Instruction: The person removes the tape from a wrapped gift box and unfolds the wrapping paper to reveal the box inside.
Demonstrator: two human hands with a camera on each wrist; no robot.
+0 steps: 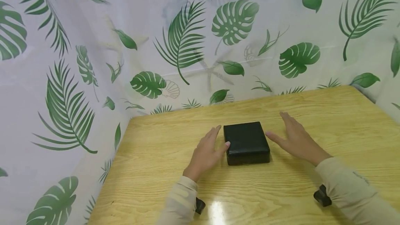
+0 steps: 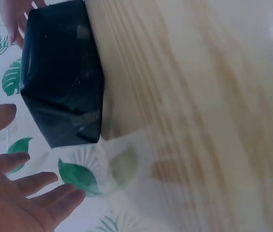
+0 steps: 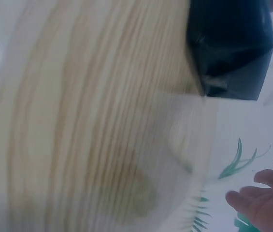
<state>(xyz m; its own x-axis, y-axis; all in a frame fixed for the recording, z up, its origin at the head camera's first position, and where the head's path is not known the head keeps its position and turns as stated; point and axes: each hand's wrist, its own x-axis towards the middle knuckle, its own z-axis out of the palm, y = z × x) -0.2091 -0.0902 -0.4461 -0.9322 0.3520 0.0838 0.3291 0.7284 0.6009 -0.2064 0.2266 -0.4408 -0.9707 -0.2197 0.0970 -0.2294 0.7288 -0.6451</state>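
A square black box (image 1: 246, 137), its covering smooth and slightly shiny, lies flat on the wooden table (image 1: 156, 169). On its left side is my left hand (image 1: 204, 155), fingers extended and thumb by the box's edge. The left wrist view shows a gap between this hand (image 2: 13, 200) and the box (image 2: 61, 63), whose end looks folded and taped. My right hand (image 1: 297, 141) is held off the box's right side with straight fingers and thumb spread. In the right wrist view that hand (image 3: 269, 200) is apart from the box (image 3: 230, 46) too.
A white cloth (image 1: 200, 58) printed with green leaves hangs behind the table and along its left side. Dark wrist devices (image 1: 322, 196) show under both sleeves. Light glares off the tabletop near the front.
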